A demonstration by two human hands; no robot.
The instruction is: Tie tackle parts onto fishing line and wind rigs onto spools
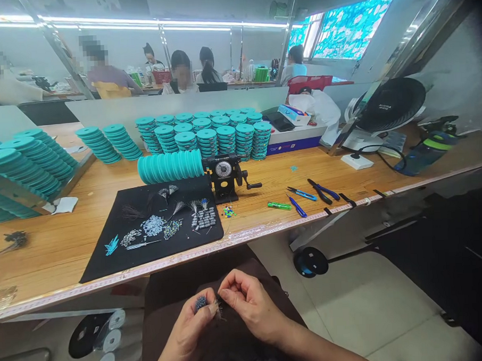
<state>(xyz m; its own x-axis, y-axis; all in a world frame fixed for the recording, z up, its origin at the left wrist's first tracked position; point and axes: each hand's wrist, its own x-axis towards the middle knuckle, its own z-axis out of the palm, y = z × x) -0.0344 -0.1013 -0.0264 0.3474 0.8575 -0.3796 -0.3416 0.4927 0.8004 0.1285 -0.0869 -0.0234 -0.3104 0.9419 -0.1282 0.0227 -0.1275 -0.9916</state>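
Long white LED strip lights [158,24] run overhead, and a window screened in turquoise floral print [350,26] glows at the far right. A low pale-grey partition panel [181,103] backs a honey-coloured wooden workbench [60,247], with cream floor tiles [370,308] below.

Teal spools [170,167] crowd the centre of a honey-grained wooden bench [56,252] beside a black mat [108,255]; the upper-right window [352,26] shows turquoise-and-white blotches, and the small cluster [200,303] at bottom centre looks dark blue, probably.
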